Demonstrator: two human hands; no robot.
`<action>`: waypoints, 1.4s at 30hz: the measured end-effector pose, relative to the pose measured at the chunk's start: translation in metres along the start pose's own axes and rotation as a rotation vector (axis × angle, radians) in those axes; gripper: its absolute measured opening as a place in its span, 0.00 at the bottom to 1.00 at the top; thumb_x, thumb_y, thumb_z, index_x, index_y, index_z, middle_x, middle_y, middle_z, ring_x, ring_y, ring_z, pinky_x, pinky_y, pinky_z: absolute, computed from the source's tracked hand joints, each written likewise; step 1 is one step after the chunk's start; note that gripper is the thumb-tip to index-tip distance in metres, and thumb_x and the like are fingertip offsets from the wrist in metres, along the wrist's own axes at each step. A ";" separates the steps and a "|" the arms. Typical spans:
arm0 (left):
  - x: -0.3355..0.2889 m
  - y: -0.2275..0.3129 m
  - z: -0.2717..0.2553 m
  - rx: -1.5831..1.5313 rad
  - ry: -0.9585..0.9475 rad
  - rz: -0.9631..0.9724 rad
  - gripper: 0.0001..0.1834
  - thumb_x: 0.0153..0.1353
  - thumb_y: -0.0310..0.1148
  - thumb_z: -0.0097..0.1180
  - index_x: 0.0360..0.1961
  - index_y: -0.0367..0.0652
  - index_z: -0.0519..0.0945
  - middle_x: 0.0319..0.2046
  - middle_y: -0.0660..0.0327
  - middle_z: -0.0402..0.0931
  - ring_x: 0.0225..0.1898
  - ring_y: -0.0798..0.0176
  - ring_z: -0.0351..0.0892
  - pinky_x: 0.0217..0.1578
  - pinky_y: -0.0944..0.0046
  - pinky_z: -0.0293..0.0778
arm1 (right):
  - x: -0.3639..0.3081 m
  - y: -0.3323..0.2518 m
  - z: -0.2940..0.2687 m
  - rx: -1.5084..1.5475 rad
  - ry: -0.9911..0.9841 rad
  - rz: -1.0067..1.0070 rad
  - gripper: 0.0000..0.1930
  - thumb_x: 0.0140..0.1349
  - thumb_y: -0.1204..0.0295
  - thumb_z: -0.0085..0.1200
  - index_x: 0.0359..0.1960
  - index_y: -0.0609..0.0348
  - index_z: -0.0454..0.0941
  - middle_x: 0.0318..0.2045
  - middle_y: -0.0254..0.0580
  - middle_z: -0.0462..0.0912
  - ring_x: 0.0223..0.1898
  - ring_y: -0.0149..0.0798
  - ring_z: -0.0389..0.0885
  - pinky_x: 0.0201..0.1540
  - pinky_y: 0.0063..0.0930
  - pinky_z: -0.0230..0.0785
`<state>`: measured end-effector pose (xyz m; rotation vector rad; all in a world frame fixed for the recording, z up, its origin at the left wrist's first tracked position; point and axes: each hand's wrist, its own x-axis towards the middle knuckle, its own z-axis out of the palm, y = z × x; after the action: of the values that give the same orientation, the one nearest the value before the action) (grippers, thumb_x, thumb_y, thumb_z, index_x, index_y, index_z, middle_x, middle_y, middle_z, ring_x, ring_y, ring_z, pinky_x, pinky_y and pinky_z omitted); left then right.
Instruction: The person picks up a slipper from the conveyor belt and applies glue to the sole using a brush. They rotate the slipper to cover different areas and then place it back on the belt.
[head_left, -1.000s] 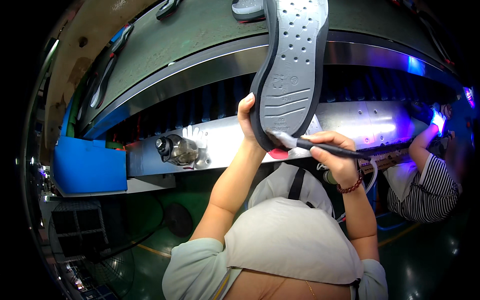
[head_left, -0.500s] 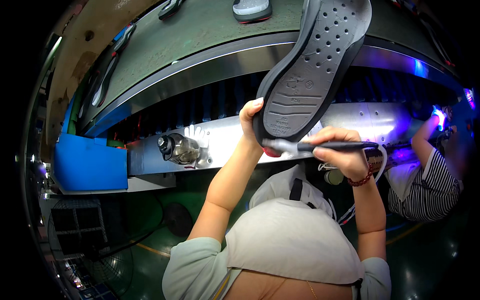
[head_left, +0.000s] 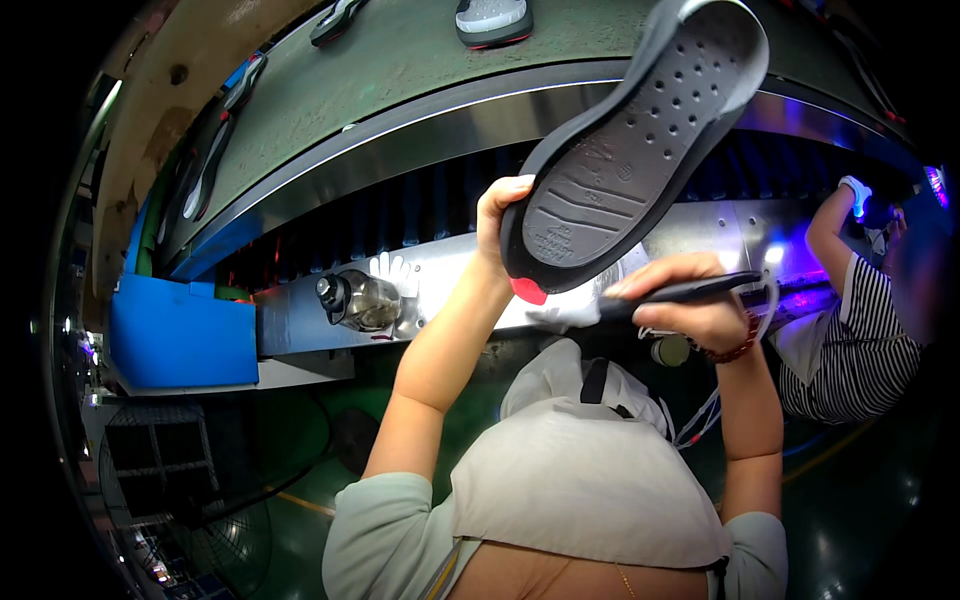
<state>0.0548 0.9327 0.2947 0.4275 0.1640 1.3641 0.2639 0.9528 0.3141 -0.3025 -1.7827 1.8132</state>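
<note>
My left hand [head_left: 496,222] grips the near, heel-like end of a shoe sole [head_left: 610,170], its thumb on the rim. Grey inside and black along the sides, the sole tilts up toward the far right, its dimpled, ridged inner face toward me. A red patch [head_left: 528,290] marks its near end. Closed around the dark handle of a brush [head_left: 680,291] is my right hand [head_left: 705,315], just right of that end. The brush's pale tip [head_left: 565,314] is blurred, close below the red patch; whether it touches cannot be told. A white tube [head_left: 771,305] runs down from the handle's back.
Beyond a metal edge, a green conveyor belt [head_left: 400,70] carries more soles [head_left: 494,20]. A dark drink bottle [head_left: 357,300] and white glove [head_left: 395,272] lie on the metal ledge [head_left: 290,315]. A blue box [head_left: 180,330] stands left; a person in stripes [head_left: 850,350] works at right under violet light.
The sole has shifted slightly right and turned, and its red patch shows more fully. My right hand and the brush have moved a little, the tip dropping below the sole's edge.
</note>
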 end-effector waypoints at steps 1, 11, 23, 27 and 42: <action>-0.001 0.001 0.004 0.013 -0.031 -0.025 0.19 0.46 0.34 0.41 0.35 0.28 0.71 0.32 0.47 0.73 0.30 0.55 0.75 0.35 0.63 0.71 | 0.002 -0.003 -0.003 -0.035 0.031 -0.075 0.10 0.43 0.82 0.54 0.31 0.66 0.75 0.31 0.45 0.77 0.32 0.30 0.75 0.35 0.18 0.67; -0.013 -0.003 0.028 0.188 0.521 -0.478 0.13 0.44 0.33 0.49 0.30 0.34 0.73 0.26 0.54 0.74 0.26 0.61 0.74 0.31 0.67 0.72 | 0.005 -0.022 -0.018 -0.415 -0.235 -0.088 0.10 0.42 0.80 0.55 0.29 0.65 0.75 0.29 0.44 0.78 0.32 0.36 0.77 0.37 0.22 0.68; -0.027 0.002 0.010 0.235 0.410 -0.568 0.21 0.44 0.34 0.51 0.38 0.31 0.69 0.32 0.49 0.72 0.29 0.61 0.75 0.33 0.65 0.73 | 0.000 -0.018 -0.036 -0.538 -0.429 0.150 0.08 0.42 0.79 0.54 0.27 0.62 0.75 0.29 0.43 0.78 0.32 0.38 0.77 0.37 0.25 0.68; -0.034 0.003 0.002 0.188 0.515 -0.499 0.22 0.42 0.35 0.52 0.38 0.31 0.70 0.32 0.50 0.73 0.30 0.61 0.75 0.34 0.66 0.72 | -0.002 -0.018 -0.048 -0.400 -0.394 0.076 0.08 0.43 0.80 0.54 0.29 0.63 0.75 0.30 0.43 0.78 0.35 0.36 0.76 0.39 0.23 0.67; -0.023 -0.032 -0.054 -0.415 0.023 -0.233 0.42 0.45 0.67 0.31 0.56 0.50 0.55 0.55 0.59 0.54 0.52 0.52 0.58 0.49 0.46 0.55 | -0.012 -0.044 -0.009 -0.301 0.146 -0.115 0.11 0.40 0.84 0.55 0.29 0.66 0.75 0.30 0.48 0.77 0.33 0.35 0.77 0.38 0.22 0.67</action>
<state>0.0598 0.9169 0.2304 0.0414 -0.0513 1.1365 0.2889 0.9520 0.3538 -0.4283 -1.9246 1.4061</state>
